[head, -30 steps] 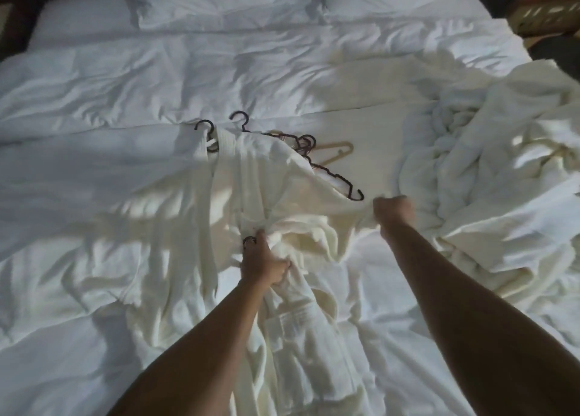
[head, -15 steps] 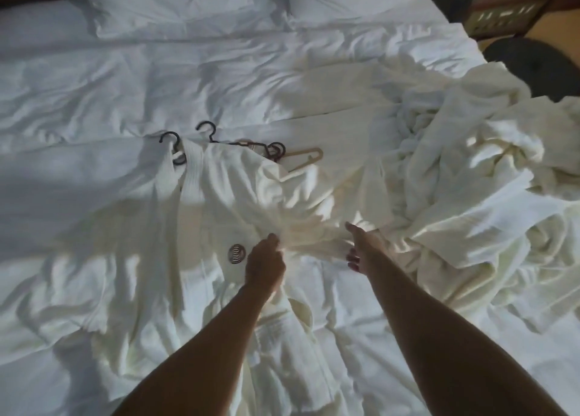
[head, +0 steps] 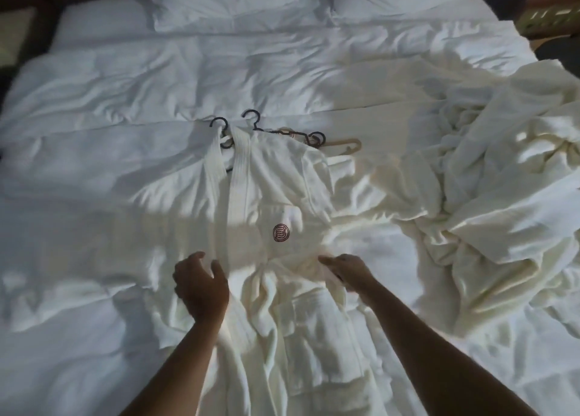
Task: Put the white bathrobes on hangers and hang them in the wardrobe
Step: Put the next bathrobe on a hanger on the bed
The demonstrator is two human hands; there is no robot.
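**Head view: robe being laid flat on the bed, both hands working at the waist**

Head camera is looking down over a white bed (head: 94,108). Going left to right: the left hand (head: 201,285) is hovering at the left front panel of the spread bathrobe (head: 266,189), fingers loosely curved and apart, thumb out; it is touching or nearly touching the cloth, and I cannot tell whether it is gripping any. The robe is lying collar away from the person, logo (head: 280,233) facing up, probably so the front can be closed and squared. The right hand (head: 346,271) is pinching a fold at the robe's waist, apparently drawing it across.

Dark hangers (head: 251,121) are lying at the collar, one seemingly inside the neck; a pale hanger (head: 342,145) is lying just beside them, partly under the shoulder. Farther right, a crumpled bathrobe heap (head: 489,170) is crowding the spread robe's sleeve. Pillows (head: 226,4) are lying at the headboard. No wardrobe is showing.
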